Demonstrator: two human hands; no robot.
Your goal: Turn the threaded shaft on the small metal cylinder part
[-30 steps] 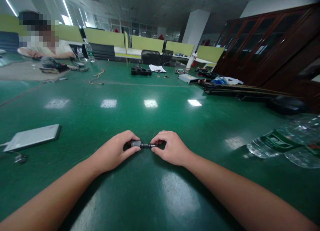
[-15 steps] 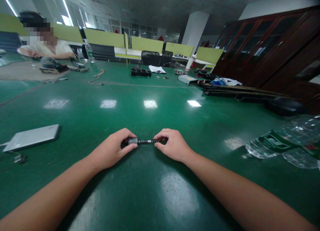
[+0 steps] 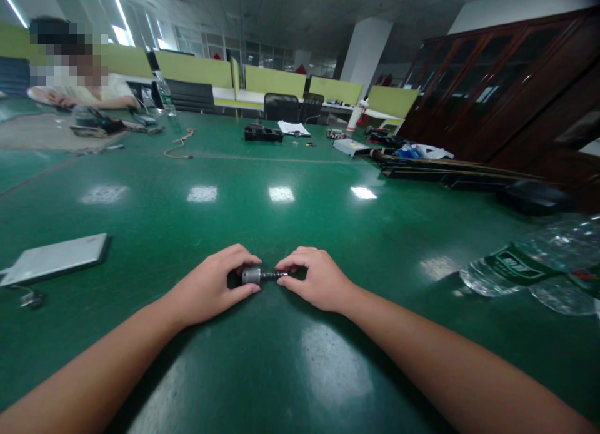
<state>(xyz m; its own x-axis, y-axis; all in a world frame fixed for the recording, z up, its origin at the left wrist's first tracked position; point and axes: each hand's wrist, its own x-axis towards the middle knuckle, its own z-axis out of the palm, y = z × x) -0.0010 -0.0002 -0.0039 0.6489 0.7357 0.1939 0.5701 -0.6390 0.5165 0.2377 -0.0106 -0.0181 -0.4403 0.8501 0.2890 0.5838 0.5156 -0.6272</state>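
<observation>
Well to the left of the grey cylinder (image 3: 251,276), a flat silver slab (image 3: 59,259) lies on the green surface (image 3: 281,227). The left forearm (image 3: 117,349) slants up and inward from the lower left toward the cylinder. At the cylinder's left side, the left hand (image 3: 215,285) is bent into a loose C, its wrist nearly straight: the index finger arches past the cylinder's far side and the thumb stretches along its near side, gripping it between them.

The cylinder is held on its side, at or just over the surface; which of the two cannot be told. It is short, stout and metallic, with small dark marks toward its left end. A thin dark rod (image 3: 270,275) projects straight from its right end, ringed as if by a coil, and finishes in a bright tip.

To the right of the cylinder, the right hand (image 3: 321,281) nearly mirrors the other, thumb and index finger pinched at the rod's outer part; whether they press on rod or coil is too small to tell. The right forearm (image 3: 435,349) runs back from there to the lower right. Farthest right of the cylinder lie clear bottles (image 3: 520,268) with green labels.
</observation>
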